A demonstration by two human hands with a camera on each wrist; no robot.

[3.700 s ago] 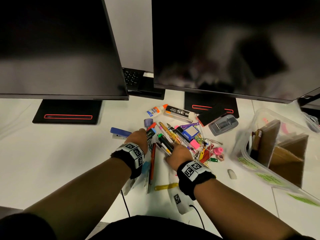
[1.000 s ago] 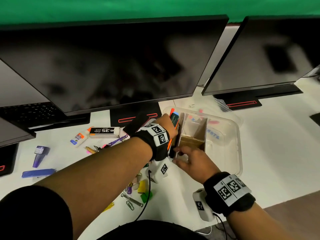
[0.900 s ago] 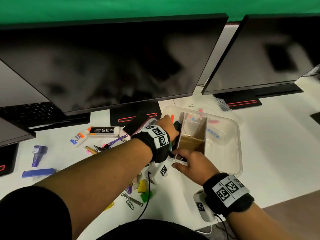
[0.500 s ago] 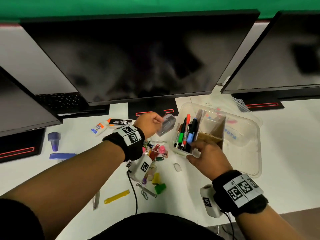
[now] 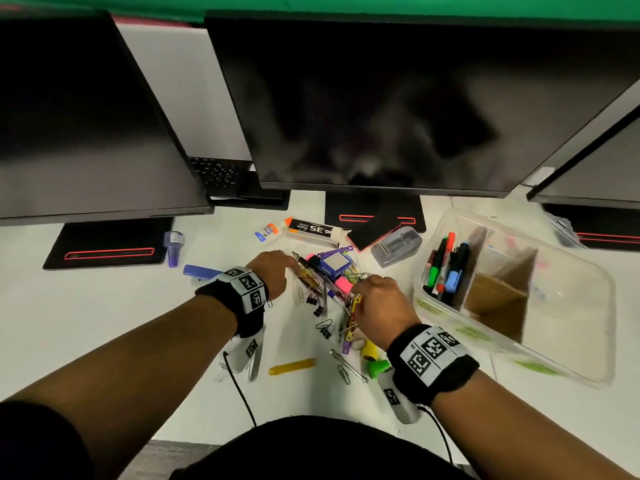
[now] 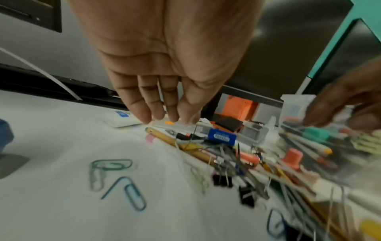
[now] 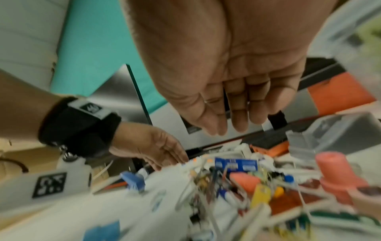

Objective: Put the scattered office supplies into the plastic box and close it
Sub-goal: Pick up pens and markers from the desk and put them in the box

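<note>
The clear plastic box (image 5: 585,327) stands open at the right, with several markers (image 5: 446,268) in its left compartment beside cardboard dividers (image 5: 498,296). A heap of pens, clips and small supplies (image 5: 330,275) lies mid-desk. My left hand (image 5: 277,271) reaches over the heap's left side, fingers (image 6: 163,107) straight just above a wooden pencil (image 6: 164,138), holding nothing. On the heap's right side my right hand (image 5: 374,299) hovers with fingers (image 7: 237,117) extended over a blue-labelled item (image 7: 235,164) and pink pieces (image 7: 338,172). The wrist views are blurred.
Three dark monitors (image 5: 381,109) hang over the back of the desk. A glue bottle (image 5: 268,232), a staple box (image 5: 313,230) and a grey dispenser (image 5: 396,245) lie behind the heap. A blue stapler (image 5: 201,271) sits left. A yellow strip (image 5: 292,366) and paper clips (image 5: 346,370) lie near me.
The markers now lie in the box. My right hand has left the box edge and my left hand has left the grey dispenser; both have come down to the heap.
</note>
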